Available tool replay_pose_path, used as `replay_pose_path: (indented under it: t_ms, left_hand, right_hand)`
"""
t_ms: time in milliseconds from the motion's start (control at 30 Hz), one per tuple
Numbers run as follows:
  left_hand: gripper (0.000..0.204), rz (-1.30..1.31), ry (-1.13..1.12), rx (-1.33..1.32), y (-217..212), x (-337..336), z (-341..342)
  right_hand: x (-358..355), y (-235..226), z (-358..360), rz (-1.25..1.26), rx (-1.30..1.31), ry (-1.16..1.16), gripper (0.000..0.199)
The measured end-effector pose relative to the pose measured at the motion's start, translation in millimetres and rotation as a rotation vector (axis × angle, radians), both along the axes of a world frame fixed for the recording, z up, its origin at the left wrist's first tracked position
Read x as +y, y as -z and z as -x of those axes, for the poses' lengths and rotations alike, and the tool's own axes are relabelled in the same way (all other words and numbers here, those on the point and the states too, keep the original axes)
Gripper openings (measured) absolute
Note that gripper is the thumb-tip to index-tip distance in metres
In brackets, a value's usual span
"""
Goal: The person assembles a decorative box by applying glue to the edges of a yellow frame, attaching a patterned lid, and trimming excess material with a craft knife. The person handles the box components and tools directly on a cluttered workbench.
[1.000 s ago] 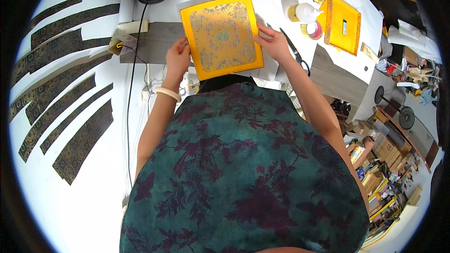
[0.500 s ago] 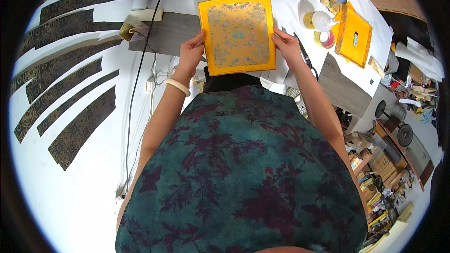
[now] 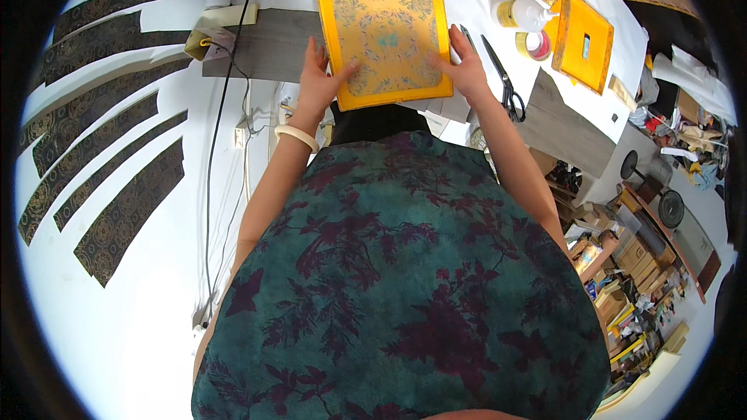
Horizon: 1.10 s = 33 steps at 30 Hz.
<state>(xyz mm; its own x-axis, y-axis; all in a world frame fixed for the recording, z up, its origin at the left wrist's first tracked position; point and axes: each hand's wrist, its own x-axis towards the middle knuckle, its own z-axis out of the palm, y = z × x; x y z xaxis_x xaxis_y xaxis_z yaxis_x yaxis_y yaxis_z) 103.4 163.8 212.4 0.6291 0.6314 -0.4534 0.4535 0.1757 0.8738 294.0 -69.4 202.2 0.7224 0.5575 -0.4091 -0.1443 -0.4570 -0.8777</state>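
Note:
In front of me is a square yellow panel (image 3: 385, 39), its centre covered with a faded blue floral pattern inside a plain bright yellow border. It is held between my two hands near the table's front edge. My left hand (image 3: 320, 82), with a pale bangle (image 3: 297, 138) on the wrist, grips the left side, thumb laid over the patterned face. My right hand (image 3: 467, 74) grips the right side in the same way, thumb on the face and fingers along the edge. Right of that hand lie black-handled scissors (image 3: 504, 82).
A white bottle (image 3: 523, 14), a roll of tape (image 3: 537, 45) and a yellow box-like piece (image 3: 583, 43) stand to the right on the table. At left is a grey board (image 3: 268, 47) crossed by a black cable (image 3: 236, 58). Dark patterned strips (image 3: 132, 214) lie farther left.
My thumbs have moved inward from the panel's side edges onto its face, and my fingers have straightened along the sides. The panel sits slightly higher and further left in view.

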Motion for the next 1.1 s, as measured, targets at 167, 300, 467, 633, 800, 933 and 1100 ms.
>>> replay_pose_path:
  t_ms: [167,300,467,633,800,933,1100]
  left_hand:
    - [0.117,-0.193,0.247,0.027,28.7,-5.5,8.8]
    - [0.109,-0.162,0.254,-0.107,29.4,-4.7,10.5]
    - [0.085,0.116,0.131,-0.099,9.2,-20.9,12.9]
    - [0.078,0.157,0.167,-0.138,-10.2,-12.9,7.6]
    - [0.08,0.091,0.222,-0.189,-2.4,-3.9,-8.5]
    - [0.078,0.154,0.218,-0.234,3.6,0.0,-31.8]
    - [0.076,0.092,0.207,-0.148,24.7,6.4,-36.5]
  right_hand:
    - [-2.2,0.5,13.0,-0.047,0.032,-0.026,0.105]
    - [-7.0,-1.9,14.8,0.059,-0.037,-0.052,0.102]
    - [-4.5,0.1,34.7,-0.001,0.16,0.094,0.097]
    - [-4.0,-3.7,55.4,-0.196,0.155,0.222,0.084]
    - [-2.0,-3.0,59.2,-0.217,0.185,0.363,0.082]
    - [1.5,9.8,46.3,-0.223,0.129,0.341,0.084]
    - [-5.9,18.1,43.1,-0.016,-0.078,0.32,0.076]
